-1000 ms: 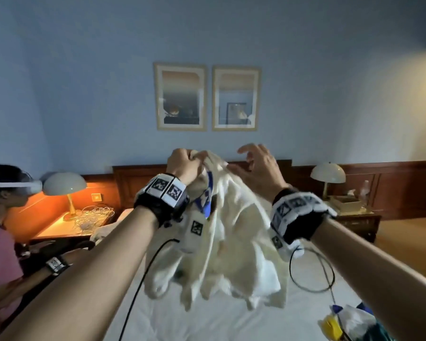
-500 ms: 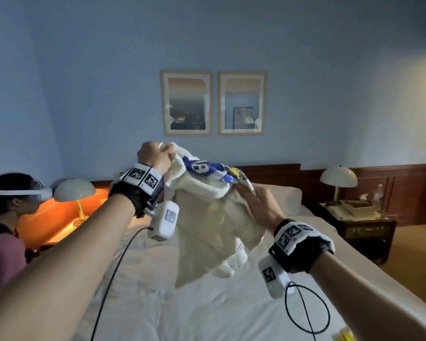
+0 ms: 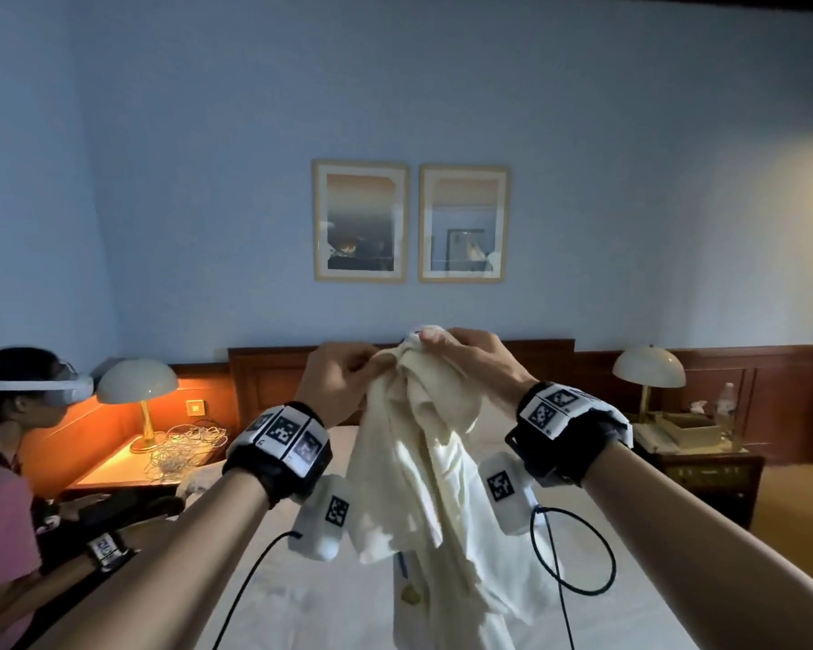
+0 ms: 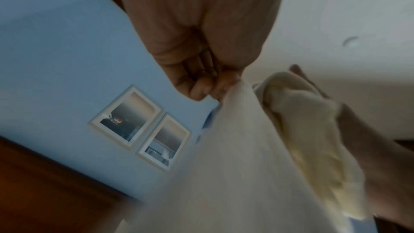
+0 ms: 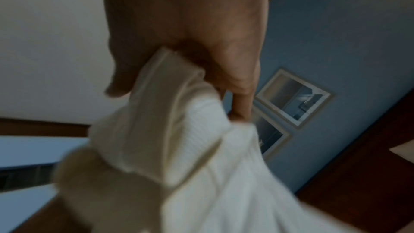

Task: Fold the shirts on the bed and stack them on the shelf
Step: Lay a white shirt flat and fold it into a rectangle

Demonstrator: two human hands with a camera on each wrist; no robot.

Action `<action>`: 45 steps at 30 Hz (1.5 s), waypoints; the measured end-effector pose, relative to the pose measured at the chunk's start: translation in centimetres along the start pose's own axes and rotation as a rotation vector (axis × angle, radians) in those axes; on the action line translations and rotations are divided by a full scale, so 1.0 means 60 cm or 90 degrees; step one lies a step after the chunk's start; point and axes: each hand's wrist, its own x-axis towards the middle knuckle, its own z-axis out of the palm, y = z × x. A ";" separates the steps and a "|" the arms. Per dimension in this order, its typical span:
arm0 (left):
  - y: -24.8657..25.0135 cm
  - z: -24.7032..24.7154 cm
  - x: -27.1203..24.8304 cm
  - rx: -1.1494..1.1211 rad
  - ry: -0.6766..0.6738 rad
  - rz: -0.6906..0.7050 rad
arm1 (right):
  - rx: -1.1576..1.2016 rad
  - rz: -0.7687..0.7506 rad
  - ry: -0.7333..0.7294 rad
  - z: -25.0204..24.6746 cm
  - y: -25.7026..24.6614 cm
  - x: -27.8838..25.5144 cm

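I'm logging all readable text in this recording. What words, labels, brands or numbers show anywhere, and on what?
None can be read.
Black-and-white square marker tags on the wristbands: patterns only, no letters.
Label on the clear plastic bottle: too small.
Blue print and small tag on the hanging cream shirt: mostly hidden, illegible.

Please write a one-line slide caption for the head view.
Both hands hold a cream shirt bunched above the white bed.

Both arms raised forward, hands close together at chest height. Left hand [image 3: 336, 377] fingers curled, pinching cream shirt [image 3: 423, 462]; right hand [image 3: 465, 358] gripping its bunched top edge, wristbands on both.
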 end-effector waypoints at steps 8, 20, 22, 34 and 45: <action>-0.015 -0.007 0.026 0.026 0.121 0.030 | -0.056 0.062 0.159 -0.091 0.025 0.008; 0.050 0.044 0.044 0.107 0.047 -0.013 | -0.033 -0.015 0.162 -0.055 -0.025 0.039; 0.051 0.033 0.055 0.027 0.090 -0.045 | -0.093 0.000 0.073 -0.055 -0.013 0.031; 0.067 0.000 0.084 -0.110 0.112 -0.216 | -0.472 -0.020 0.063 -0.077 0.054 0.022; 0.019 -0.045 0.077 0.112 0.022 -0.152 | -0.572 -0.051 -0.032 -0.113 -0.034 0.063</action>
